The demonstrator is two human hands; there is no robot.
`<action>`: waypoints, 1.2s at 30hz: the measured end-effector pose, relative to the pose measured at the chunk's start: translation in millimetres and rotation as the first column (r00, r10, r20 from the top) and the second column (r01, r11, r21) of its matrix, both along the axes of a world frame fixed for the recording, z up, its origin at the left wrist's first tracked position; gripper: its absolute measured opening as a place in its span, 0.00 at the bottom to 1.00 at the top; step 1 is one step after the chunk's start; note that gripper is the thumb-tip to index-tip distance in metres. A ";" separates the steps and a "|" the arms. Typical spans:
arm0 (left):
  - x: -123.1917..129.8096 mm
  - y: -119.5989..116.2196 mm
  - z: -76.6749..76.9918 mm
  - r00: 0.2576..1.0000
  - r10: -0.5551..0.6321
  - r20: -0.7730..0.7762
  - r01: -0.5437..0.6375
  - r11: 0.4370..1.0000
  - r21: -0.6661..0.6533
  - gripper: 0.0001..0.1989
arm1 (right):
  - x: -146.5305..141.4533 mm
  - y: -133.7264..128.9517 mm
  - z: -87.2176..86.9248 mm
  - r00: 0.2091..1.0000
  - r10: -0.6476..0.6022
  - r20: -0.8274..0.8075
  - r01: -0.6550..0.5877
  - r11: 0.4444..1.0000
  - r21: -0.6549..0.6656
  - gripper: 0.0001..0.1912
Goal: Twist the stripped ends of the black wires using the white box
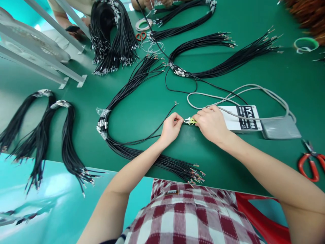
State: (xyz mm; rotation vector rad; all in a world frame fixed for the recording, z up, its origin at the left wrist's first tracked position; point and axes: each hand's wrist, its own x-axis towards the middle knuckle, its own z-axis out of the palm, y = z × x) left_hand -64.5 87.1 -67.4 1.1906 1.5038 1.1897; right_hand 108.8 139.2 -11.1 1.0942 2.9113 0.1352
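Note:
My left hand point(172, 128) is pinched closed on the end of a thin black cable point(155, 137) that runs from the curved black bundle point(102, 124) on its left. Just right of those fingertips, my right hand point(212, 123) is closed around a small yellow-green tool point(191, 121), whose tip is at the cable's end. Most of the tool is hidden by the fingers. Behind my right hand lies a white box with a black label point(242, 118), with a grey cord point(256, 87) looped over it. Another loose cable end point(175, 102) with bare wires lies above my left hand.
More black cable bundles lie at the left point(67, 135), back left point(111, 37) and back centre point(225, 64) of the green table point(142, 115). Red-handled pliers point(311, 161) and a grey pedal point(280, 128) are at the right. Other people's hands show at the far edge.

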 end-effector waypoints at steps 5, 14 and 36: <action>1.3 2.4 -0.7 0.999 0.019 -0.030 -0.019 1.000 -0.002 0.06 | -0.1 -0.8 0.3 1.000 -0.021 0.019 0.021 1.000 -0.002 0.09; 4.1 3.1 1.1 0.997 0.025 -0.070 -0.025 1.000 -0.005 0.06 | -1.3 -5.1 -3.3 1.000 -0.009 -0.020 0.010 0.999 0.045 0.05; -11.1 -0.8 -1.0 0.997 0.043 -0.067 -0.046 0.998 -0.041 0.06 | 94.8 -70.5 -56.9 0.797 -0.240 -0.555 0.350 0.931 0.100 0.08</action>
